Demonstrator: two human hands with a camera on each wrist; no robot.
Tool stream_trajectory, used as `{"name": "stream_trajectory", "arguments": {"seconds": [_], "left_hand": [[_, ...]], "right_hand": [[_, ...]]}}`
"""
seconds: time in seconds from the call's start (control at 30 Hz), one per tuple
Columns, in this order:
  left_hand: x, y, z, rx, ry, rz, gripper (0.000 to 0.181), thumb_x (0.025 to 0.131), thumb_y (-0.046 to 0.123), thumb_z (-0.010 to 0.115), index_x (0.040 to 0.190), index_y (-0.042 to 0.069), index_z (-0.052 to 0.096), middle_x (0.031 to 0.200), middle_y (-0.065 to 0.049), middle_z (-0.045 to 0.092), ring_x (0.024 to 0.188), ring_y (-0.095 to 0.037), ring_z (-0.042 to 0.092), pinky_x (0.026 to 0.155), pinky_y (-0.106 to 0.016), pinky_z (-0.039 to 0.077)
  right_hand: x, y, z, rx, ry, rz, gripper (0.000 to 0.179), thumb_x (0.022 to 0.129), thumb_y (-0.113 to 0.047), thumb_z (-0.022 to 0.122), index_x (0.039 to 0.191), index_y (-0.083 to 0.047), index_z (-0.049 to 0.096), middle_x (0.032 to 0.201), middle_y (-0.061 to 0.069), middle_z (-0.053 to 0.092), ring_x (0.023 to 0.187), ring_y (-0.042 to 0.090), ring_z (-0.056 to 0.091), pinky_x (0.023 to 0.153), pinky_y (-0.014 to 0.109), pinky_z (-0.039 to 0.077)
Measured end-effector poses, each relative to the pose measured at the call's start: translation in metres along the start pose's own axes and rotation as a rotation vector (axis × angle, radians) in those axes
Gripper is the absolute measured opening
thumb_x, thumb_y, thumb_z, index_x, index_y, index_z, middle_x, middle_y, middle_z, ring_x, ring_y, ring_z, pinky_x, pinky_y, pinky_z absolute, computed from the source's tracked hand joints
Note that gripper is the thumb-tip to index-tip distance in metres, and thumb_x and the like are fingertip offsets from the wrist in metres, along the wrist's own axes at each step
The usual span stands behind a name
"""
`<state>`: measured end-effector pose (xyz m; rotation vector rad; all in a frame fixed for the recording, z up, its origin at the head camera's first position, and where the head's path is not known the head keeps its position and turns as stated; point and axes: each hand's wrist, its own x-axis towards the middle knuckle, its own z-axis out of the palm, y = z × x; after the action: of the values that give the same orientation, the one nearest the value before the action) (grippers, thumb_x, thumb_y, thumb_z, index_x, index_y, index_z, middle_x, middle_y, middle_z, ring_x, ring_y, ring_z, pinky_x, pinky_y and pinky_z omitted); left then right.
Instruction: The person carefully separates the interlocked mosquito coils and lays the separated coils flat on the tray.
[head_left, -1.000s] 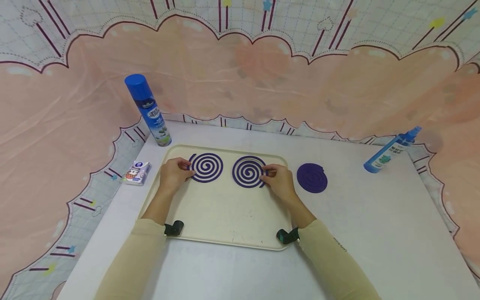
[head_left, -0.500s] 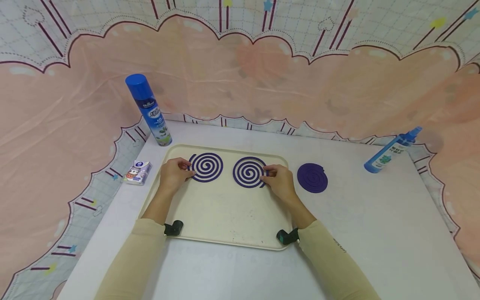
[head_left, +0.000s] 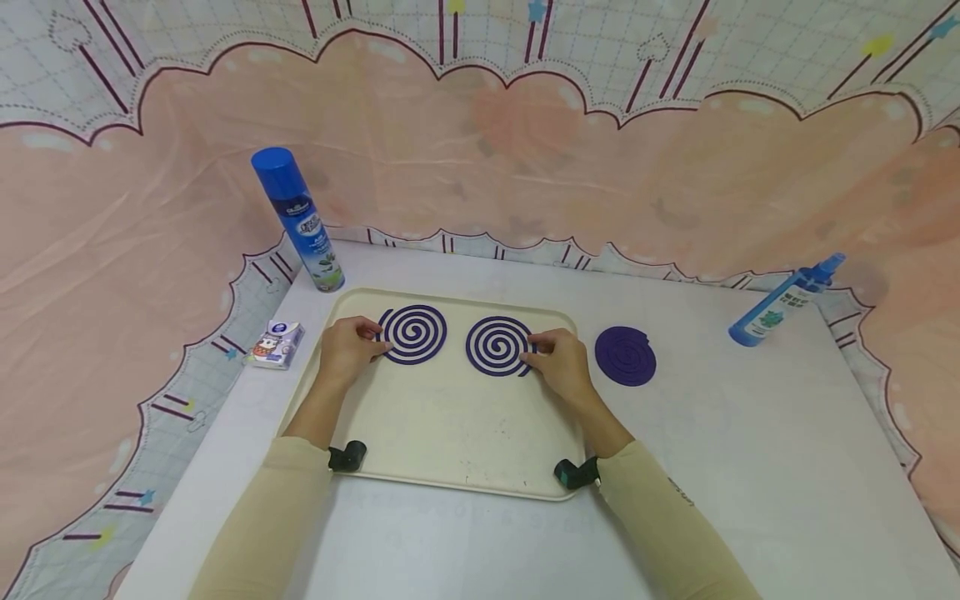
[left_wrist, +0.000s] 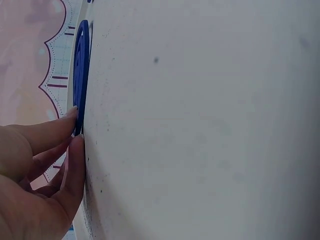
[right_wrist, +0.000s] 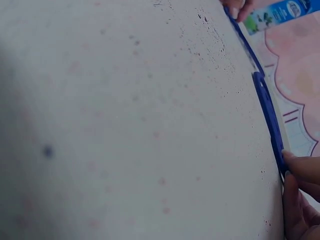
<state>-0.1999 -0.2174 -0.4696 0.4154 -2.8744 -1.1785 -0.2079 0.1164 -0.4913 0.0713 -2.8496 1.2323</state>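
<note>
Two dark purple spiral mosquito coils lie side by side on the far half of a cream tray [head_left: 450,433], a narrow gap between them. My left hand [head_left: 347,350] pinches the outer left edge of the left coil [head_left: 413,334] between thumb and fingers. At the outer right edge of the right coil [head_left: 498,344], my right hand [head_left: 561,360] grips in the same way. The left wrist view shows the left coil [left_wrist: 81,70] nearly edge-on, low over the tray. In the right wrist view both coils line up, the right one [right_wrist: 269,117] nearer.
Right of the tray, a third purple coil [head_left: 625,356], its windings packed tightly, lies on the white table [head_left: 750,467]. A blue aerosol can [head_left: 303,229] stands behind the tray's left corner, near a small purple-and-white pack [head_left: 275,346]. A blue spray bottle [head_left: 776,310] is far right.
The right coil has shifted very slightly toward the person under the right hand. Both hands keep their hold, and the left coil stays practically still.
</note>
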Motion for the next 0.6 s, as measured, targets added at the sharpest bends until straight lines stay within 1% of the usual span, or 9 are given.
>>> {"name": "stream_trajectory", "arguments": {"seconds": [0.17,0.27,0.4,0.5,0.57,0.6], "left_hand": [[0.0008,-0.0007,0.0006,-0.005,-0.006,-0.009,0.032,0.085,0.013,0.082,0.113,-0.001,0.072,0.097,-0.013,0.062,0.088,-0.025,0.057,0.071,-0.025,0.044],[0.0009,-0.0006,0.0005,-0.005,-0.008,-0.011,0.032,0.086,0.013,0.082,0.113,-0.001,0.072,0.098,-0.013,0.062,0.089,-0.025,0.057,0.071,-0.026,0.044],[0.0006,-0.0001,-0.0004,-0.01,-0.018,-0.02,0.033,0.087,0.014,0.081,0.115,0.0,0.071,0.101,-0.013,0.062,0.091,-0.025,0.057,0.072,-0.025,0.044],[0.0002,0.001,-0.0016,-0.037,-0.036,-0.048,0.034,0.089,0.016,0.08,0.118,0.001,0.07,0.104,-0.013,0.062,0.091,-0.024,0.057,0.07,-0.022,0.046],[0.0,0.0021,-0.0022,-0.06,-0.047,-0.069,0.036,0.09,0.019,0.078,0.12,0.002,0.069,0.105,-0.014,0.062,0.089,-0.023,0.059,0.068,-0.02,0.049],[-0.0003,0.0032,-0.0023,-0.062,-0.046,-0.071,0.036,0.091,0.021,0.078,0.121,0.003,0.069,0.106,-0.014,0.062,0.089,-0.023,0.059,0.068,-0.02,0.049]], "right_hand": [[0.0001,-0.0003,-0.0005,0.008,-0.01,0.016,0.036,0.083,-0.015,0.084,0.116,-0.005,0.076,0.109,0.018,0.071,0.103,0.03,0.067,0.093,0.045,0.053],[0.001,0.0001,-0.0007,0.033,-0.021,0.033,0.038,0.083,-0.015,0.084,0.118,-0.006,0.076,0.108,0.017,0.071,0.102,0.029,0.067,0.092,0.042,0.053],[0.0029,0.002,-0.0018,0.077,-0.041,0.054,0.04,0.084,-0.016,0.083,0.122,-0.007,0.074,0.107,0.015,0.073,0.101,0.026,0.068,0.084,0.034,0.055],[0.0041,0.0039,-0.0025,0.117,-0.062,0.072,0.042,0.085,-0.017,0.083,0.124,-0.008,0.072,0.108,0.015,0.074,0.102,0.025,0.069,0.078,0.025,0.055],[0.0047,0.0045,-0.0032,0.152,-0.078,0.084,0.044,0.086,-0.017,0.082,0.127,-0.008,0.07,0.11,0.016,0.075,0.102,0.025,0.071,0.074,0.021,0.056],[0.0049,0.0044,-0.0037,0.172,-0.088,0.091,0.046,0.086,-0.017,0.082,0.129,-0.008,0.069,0.113,0.017,0.074,0.103,0.026,0.071,0.073,0.02,0.057]]}}
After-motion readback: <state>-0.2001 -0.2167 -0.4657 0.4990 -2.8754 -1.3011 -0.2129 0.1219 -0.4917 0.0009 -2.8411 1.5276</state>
